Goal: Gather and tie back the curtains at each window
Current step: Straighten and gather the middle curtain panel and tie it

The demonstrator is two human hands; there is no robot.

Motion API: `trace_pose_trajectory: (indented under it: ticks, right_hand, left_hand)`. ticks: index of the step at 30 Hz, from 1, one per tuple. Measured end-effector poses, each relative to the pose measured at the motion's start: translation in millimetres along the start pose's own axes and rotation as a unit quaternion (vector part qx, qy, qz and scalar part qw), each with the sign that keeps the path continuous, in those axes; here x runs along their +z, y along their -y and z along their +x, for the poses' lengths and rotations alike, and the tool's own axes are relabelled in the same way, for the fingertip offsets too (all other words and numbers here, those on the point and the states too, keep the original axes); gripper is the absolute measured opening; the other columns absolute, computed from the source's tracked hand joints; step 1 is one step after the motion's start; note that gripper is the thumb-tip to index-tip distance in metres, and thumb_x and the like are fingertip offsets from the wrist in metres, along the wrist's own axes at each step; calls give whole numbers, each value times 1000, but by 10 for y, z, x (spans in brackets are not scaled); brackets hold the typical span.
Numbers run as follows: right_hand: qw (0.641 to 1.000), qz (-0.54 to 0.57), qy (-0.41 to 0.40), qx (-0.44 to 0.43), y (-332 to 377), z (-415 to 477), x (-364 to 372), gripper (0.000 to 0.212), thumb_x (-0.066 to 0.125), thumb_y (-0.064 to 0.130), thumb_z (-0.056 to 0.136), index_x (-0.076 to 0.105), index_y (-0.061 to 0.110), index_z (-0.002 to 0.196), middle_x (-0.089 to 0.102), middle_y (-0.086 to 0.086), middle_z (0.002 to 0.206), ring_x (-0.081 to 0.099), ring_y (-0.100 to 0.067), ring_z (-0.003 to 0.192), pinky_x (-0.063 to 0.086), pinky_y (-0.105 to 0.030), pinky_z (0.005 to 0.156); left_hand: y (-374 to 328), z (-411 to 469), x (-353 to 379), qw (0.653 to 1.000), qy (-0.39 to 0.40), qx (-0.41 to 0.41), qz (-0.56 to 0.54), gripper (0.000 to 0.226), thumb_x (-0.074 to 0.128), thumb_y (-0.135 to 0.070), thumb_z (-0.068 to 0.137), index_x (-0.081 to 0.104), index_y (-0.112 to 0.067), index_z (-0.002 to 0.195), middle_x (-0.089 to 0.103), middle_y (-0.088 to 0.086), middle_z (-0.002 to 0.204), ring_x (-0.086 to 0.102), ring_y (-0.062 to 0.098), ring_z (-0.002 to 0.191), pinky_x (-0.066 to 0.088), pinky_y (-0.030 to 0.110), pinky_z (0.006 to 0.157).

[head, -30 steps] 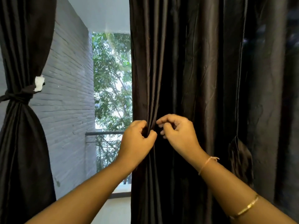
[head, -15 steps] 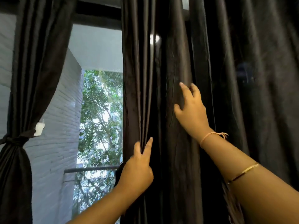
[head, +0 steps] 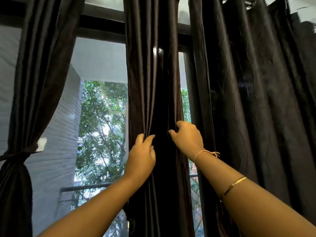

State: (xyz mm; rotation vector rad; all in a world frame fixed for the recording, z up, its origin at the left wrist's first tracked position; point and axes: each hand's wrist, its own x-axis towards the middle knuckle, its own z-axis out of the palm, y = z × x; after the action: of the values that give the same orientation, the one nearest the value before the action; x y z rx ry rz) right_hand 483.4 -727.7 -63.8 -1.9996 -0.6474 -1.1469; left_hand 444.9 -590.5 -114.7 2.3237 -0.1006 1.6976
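Left hand [head: 141, 156]: my thumb and forefinger pinch a front fold of the middle curtain [head: 152, 93].
Right hand [head: 187, 137]: fingers curled round its right edge, gripping.
Middle curtain: hangs untied, bunched between my hands.
Left curtain [head: 34, 82]: gathered by a band [head: 17, 153].
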Motion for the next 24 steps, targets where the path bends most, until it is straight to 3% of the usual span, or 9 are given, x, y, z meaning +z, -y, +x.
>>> trace_pose_trajectory:
  ticks: [3,8,11,12,14,16,18,20,24]
  right_hand:
    - [1000,-13,-1,-13,33,-8,48,33,56,29,87,37,15,64,59,-13,83,56,-38,88,40,-38,64]
    - [1000,19,-11,-5,89,65,43,28,53,29,89,42,16,68,50,-3,71,57,-35,82,35,-33,59]
    - [999,32,2,-40,127,103,79,14,52,20,89,60,11,95,67,-13,96,59,-37,96,47,-38,72]
    - [997,26,9,-71,146,103,121,21,50,19,89,60,13,107,68,-13,104,60,-37,100,49,-39,78]
    - [991,5,24,-133,214,95,221,39,46,17,91,49,20,130,67,-13,111,60,-36,103,50,-41,82]
    - [984,-38,34,-168,319,121,323,52,44,17,91,34,23,142,66,-14,112,60,-37,102,50,-41,78]
    - [977,-73,37,-197,481,170,421,54,44,18,91,30,21,143,64,-14,113,59,-37,102,47,-40,74]
    - [969,-76,36,-234,661,221,501,51,45,19,90,34,17,139,63,-14,112,59,-37,101,46,-40,72]
    - [956,-48,29,-286,1007,272,592,37,48,16,88,45,9,124,64,-19,107,59,-39,98,35,-36,63]
  left_hand:
    - [-31,180,-90,1000,-19,7,4,41,48,-11,90,48,-14,132,44,11,131,54,35,107,42,37,85]
    - [-67,374,-188,999,-24,22,-14,49,49,-9,88,42,-17,136,49,7,126,54,29,108,40,33,85]
    - [-70,425,-233,999,-19,11,-40,71,53,-10,86,20,-32,145,59,7,103,60,27,91,42,30,67]
    - [-66,440,-244,999,-16,-10,-41,80,55,-11,86,8,-35,146,61,8,92,61,28,82,43,30,61]
    - [-38,467,-267,996,-7,-73,-54,87,57,-14,87,-3,-32,147,64,12,96,63,30,83,49,33,64]
    - [25,502,-310,989,-1,-122,-85,78,57,-13,87,9,-25,148,64,11,110,62,30,95,49,32,71]
    - [137,519,-378,984,-2,-129,-122,59,55,-9,87,32,-21,141,66,7,109,61,26,94,42,26,60]
    - [274,524,-482,982,-12,-138,-128,41,54,-7,88,49,-19,127,67,6,104,59,22,85,36,21,52]
    - [608,537,-695,978,-60,-162,-120,29,52,-4,88,61,-19,111,68,6,98,61,25,86,44,29,64]
